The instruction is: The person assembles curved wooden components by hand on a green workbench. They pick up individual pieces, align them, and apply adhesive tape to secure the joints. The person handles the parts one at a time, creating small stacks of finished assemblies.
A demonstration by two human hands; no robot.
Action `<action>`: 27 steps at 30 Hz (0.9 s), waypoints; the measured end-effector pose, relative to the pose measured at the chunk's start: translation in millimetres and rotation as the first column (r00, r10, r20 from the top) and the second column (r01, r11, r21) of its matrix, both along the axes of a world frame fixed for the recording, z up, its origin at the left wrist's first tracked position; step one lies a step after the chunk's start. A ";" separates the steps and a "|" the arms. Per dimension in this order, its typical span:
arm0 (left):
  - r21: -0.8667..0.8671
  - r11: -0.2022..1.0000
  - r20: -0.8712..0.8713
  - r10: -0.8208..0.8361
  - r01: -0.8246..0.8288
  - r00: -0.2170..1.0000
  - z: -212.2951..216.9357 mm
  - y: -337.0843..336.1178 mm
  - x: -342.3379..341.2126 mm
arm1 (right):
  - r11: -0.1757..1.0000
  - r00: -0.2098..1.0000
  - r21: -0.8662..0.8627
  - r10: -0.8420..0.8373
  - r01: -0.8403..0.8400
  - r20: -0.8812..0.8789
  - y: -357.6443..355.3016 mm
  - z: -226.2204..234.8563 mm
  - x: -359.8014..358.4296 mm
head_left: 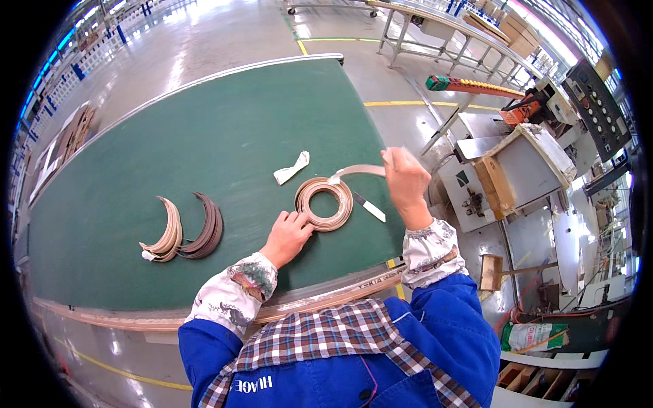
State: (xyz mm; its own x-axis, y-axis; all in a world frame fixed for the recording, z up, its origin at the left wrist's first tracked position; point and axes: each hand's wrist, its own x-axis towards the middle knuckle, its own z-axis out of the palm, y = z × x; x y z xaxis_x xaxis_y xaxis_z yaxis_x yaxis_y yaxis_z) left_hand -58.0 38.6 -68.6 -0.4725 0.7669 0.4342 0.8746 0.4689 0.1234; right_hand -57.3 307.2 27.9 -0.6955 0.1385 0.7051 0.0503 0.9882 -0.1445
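Observation:
A flat coil of brown wood-coloured edge banding (345, 207) lies on the green table. My left hand (289, 234) grips its near left rim, fingers curled against the coil. From the coil's upper right a loose strip end (364, 168) rises to my right hand (407, 182), whose closed fingers pinch it. A small white piece, perhaps tape, sits where the strip leaves the coil. Just right of the coil is a slim black-and-white tool (371, 208), its kind unclear. Beyond the coil lies a twisted white strip (292, 168).
Two curved strip bundles, one light tan (168, 230) and one dark brown (209, 228), rest on the green tabletop (224, 122) to the left. A machine with a control panel (596, 105) and an open box (530, 170) stand at the right. A roller conveyor (469, 30) is farther back.

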 end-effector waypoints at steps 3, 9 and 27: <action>-0.033 0.999 -0.043 -0.041 0.039 0.998 -6.0 1.0 -6.9 | 0.983 0.985 0.105 0.157 -0.149 -0.073 0.1 -9.1 5.5; 0.010 0.997 -0.007 -0.083 0.083 0.997 -8.5 3.7 -2.2 | 0.737 0.684 -0.011 0.633 -0.676 0.362 -32.6 -65.3 43.8; 0.191 0.980 0.362 -0.130 0.063 0.923 66.8 -26.5 -5.3 | 0.897 0.689 -0.091 0.394 -0.433 0.608 -0.6 23.1 62.6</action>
